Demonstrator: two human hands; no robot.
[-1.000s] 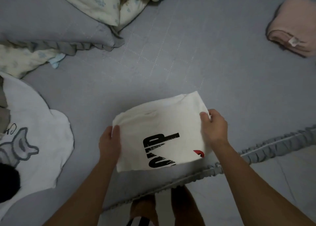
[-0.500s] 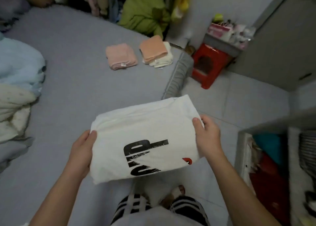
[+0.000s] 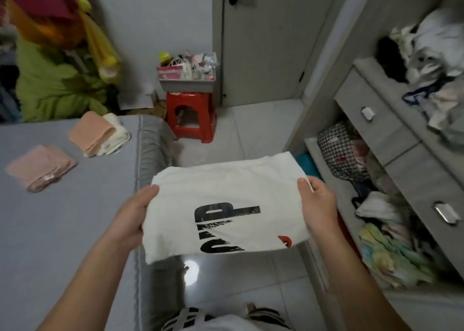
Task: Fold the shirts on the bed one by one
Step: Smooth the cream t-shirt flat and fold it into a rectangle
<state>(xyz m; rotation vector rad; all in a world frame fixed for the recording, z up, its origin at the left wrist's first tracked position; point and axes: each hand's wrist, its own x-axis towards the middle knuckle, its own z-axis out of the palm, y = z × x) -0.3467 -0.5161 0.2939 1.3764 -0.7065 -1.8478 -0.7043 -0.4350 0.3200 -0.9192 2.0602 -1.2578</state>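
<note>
We hold the folded white shirt (image 3: 226, 205) up off the bed (image 3: 62, 230), above the floor beside the bed's edge, our left hand (image 3: 130, 215) gripping its left side and our right hand (image 3: 319, 205) its right side, thumbs on top and fingers curled beneath. Well beyond our left fingers, a folded pink shirt (image 3: 41, 167) and a peach and cream stack (image 3: 99, 133) lie on the bed.
</note>
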